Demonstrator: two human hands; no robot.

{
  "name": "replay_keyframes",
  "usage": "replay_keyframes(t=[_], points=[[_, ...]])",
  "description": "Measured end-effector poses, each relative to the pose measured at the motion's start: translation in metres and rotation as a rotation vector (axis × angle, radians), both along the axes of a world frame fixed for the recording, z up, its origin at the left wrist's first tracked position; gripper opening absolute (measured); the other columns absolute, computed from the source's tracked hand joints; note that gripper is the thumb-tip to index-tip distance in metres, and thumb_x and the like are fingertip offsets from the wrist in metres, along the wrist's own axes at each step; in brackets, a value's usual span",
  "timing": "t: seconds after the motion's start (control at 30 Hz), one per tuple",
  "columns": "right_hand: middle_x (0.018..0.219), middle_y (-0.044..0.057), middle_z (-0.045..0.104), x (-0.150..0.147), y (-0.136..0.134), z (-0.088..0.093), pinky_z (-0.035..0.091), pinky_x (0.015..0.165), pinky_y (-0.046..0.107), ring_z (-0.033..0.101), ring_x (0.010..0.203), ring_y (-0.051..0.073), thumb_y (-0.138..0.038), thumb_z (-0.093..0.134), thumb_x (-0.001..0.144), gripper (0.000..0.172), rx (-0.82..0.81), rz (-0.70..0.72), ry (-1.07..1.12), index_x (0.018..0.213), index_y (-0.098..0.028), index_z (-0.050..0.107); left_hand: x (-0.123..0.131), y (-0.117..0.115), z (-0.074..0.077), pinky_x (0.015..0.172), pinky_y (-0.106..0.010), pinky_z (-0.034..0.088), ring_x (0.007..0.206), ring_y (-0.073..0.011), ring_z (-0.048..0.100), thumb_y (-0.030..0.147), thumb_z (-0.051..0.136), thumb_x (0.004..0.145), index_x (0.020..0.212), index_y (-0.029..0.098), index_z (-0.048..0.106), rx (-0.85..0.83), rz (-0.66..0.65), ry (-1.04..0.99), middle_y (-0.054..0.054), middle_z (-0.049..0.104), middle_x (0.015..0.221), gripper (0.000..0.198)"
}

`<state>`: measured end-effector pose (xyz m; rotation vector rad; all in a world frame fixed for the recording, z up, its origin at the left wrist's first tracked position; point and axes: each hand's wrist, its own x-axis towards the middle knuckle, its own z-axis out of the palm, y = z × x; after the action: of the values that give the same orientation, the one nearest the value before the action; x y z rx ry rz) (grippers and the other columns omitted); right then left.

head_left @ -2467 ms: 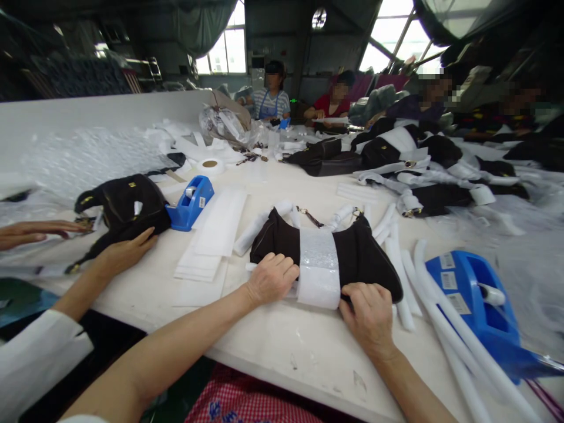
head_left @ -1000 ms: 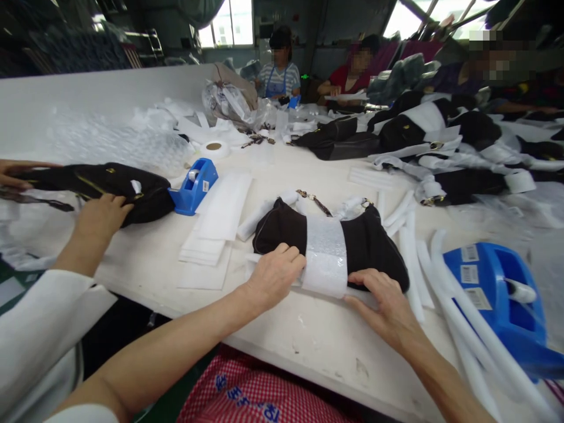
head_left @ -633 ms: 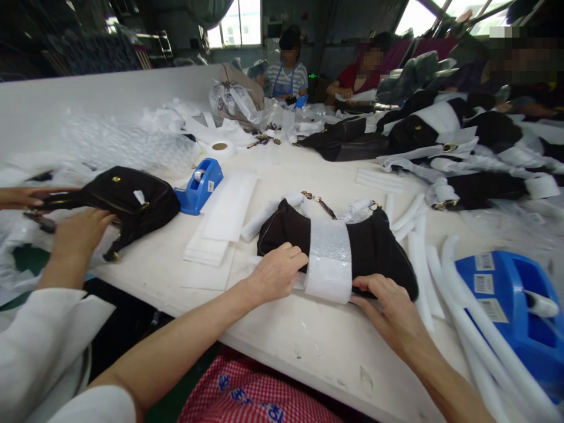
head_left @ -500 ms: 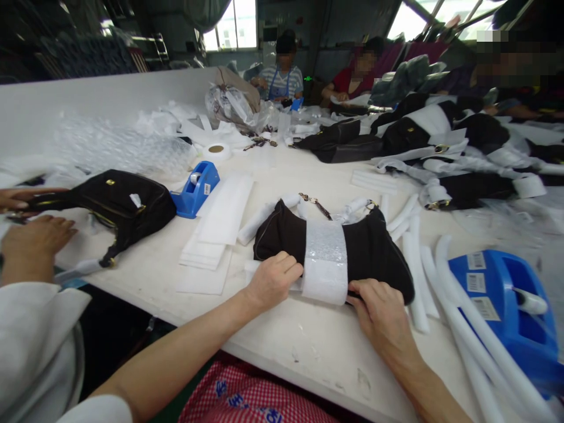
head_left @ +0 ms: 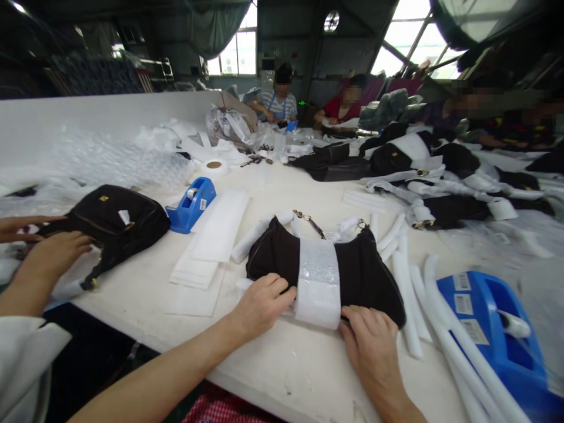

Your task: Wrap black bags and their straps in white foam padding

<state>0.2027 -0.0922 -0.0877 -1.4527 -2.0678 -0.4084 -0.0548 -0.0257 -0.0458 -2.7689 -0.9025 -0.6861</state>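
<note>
A black handbag lies on the table in front of me, with a band of white foam sheet around its middle. My left hand is closed on the bag's near edge, just left of the band. On the other side of the band, my right hand grips the same edge, thumb below and fingers on top. Both sets of fingertips are partly hidden at the bag. Behind the bag lie its chain and a strap wrapped in white.
A blue tape dispenser and white foam tubes lie at the right. Foam sheets and a smaller blue dispenser are at the left. A co-worker's hands touch another black bag. More bags are piled behind.
My view has tilted up slightly, so everything sits lower in the picture. Both my hands keep their hold on the handbag's near edge. The co-worker's hands have moved further over their bag.
</note>
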Motion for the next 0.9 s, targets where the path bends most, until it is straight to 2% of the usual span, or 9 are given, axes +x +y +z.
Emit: replay_keyframes(t=[0.13,0.27,0.33,0.43,0.5,0.6,0.67,0.73,0.9], points=[[0.095,0.007,0.067,-0.008,-0.006,0.001,0.038,0.085,0.039,0.059,0.088,0.022,-0.018,0.053,0.092,0.015,0.024,-0.035,0.047,0.104,-0.019,0.061,0.000,-0.012,-0.008,0.081,-0.039,0.042,0.098,-0.0227,0.053,0.014,0.046,0.093,0.113,0.017,0.061,0.157,0.121,-0.068,-0.008,0.062,0.096,0.025],[0.104,0.006,0.065,0.001,-0.011,0.004,0.040,0.094,0.043,0.060,0.095,0.023,-0.025,0.055,0.091,0.024,0.015,0.024,0.019,0.115,-0.023,0.060,-0.003,-0.019,-0.006,0.104,-0.051,0.034,0.102,-0.0236,0.051,0.008,0.039,0.091,0.117,0.020,0.063,0.129,0.151,-0.163,-0.008,0.061,0.095,0.037],[0.112,0.007,0.064,0.007,-0.013,0.002,0.039,0.098,0.045,0.060,0.101,0.024,-0.028,0.055,0.091,0.030,0.019,0.019,-0.024,0.121,-0.026,0.059,-0.007,-0.018,-0.006,0.102,-0.049,0.039,0.096,-0.0216,0.051,0.005,0.038,0.089,0.119,0.019,0.063,0.083,0.112,-0.174,-0.008,0.058,0.094,0.041],[0.118,0.008,0.062,0.012,-0.014,-0.005,0.039,0.100,0.046,0.059,0.106,0.024,-0.023,0.055,0.090,0.035,0.037,0.006,-0.066,0.125,-0.026,0.058,-0.011,-0.016,-0.008,0.089,-0.041,0.048,0.093,-0.0211,0.050,0.003,0.040,0.087,0.121,0.018,0.062,0.047,0.087,-0.190,-0.009,0.056,0.097,0.044],[0.116,0.008,0.062,0.014,-0.013,-0.009,0.040,0.100,0.046,0.059,0.104,0.023,-0.014,0.051,0.089,0.037,0.047,0.005,-0.066,0.124,-0.026,0.059,-0.011,-0.018,-0.008,0.090,-0.044,0.048,0.094,-0.0220,0.050,0.004,0.041,0.086,0.122,0.018,0.061,0.032,0.100,-0.197,-0.010,0.055,0.098,0.044],[0.112,0.008,0.063,0.014,-0.013,-0.012,0.041,0.099,0.047,0.059,0.102,0.022,-0.006,0.048,0.088,0.041,0.057,0.010,-0.041,0.122,-0.026,0.061,-0.007,-0.027,-0.004,0.101,-0.056,0.040,0.100,-0.0251,0.049,0.012,0.048,0.086,0.122,0.016,0.060,-0.001,0.143,-0.152,-0.011,0.055,0.100,0.038],[0.112,0.008,0.062,0.014,-0.015,-0.012,0.041,0.099,0.048,0.059,0.102,0.022,-0.007,0.050,0.088,0.041,0.050,0.022,-0.020,0.122,-0.026,0.061,-0.004,-0.033,0.000,0.105,-0.059,0.036,0.105,-0.0279,0.047,0.019,0.054,0.086,0.122,0.013,0.059,-0.014,0.171,-0.114,-0.012,0.056,0.103,0.038],[0.114,0.009,0.061,0.014,-0.018,-0.010,0.041,0.101,0.049,0.059,0.104,0.023,-0.010,0.053,0.088,0.041,0.033,0.039,0.003,0.125,-0.026,0.060,-0.002,-0.036,0.003,0.104,-0.057,0.038,0.106,-0.0285,0.047,0.021,0.055,0.086,0.124,0.011,0.056,-0.014,0.170,-0.091,-0.013,0.057,0.105,0.040],[0.134,0.012,0.050,0.013,-0.022,-0.001,0.046,0.097,0.051,0.055,0.116,0.028,-0.022,0.056,0.089,0.043,-0.020,0.040,0.094,0.131,-0.029,0.056,-0.004,-0.032,0.004,0.084,-0.048,0.048,0.097,-0.0271,0.049,0.024,0.054,0.088,0.123,0.012,0.057,-0.093,0.164,-0.113,-0.013,0.057,0.103,0.037]])
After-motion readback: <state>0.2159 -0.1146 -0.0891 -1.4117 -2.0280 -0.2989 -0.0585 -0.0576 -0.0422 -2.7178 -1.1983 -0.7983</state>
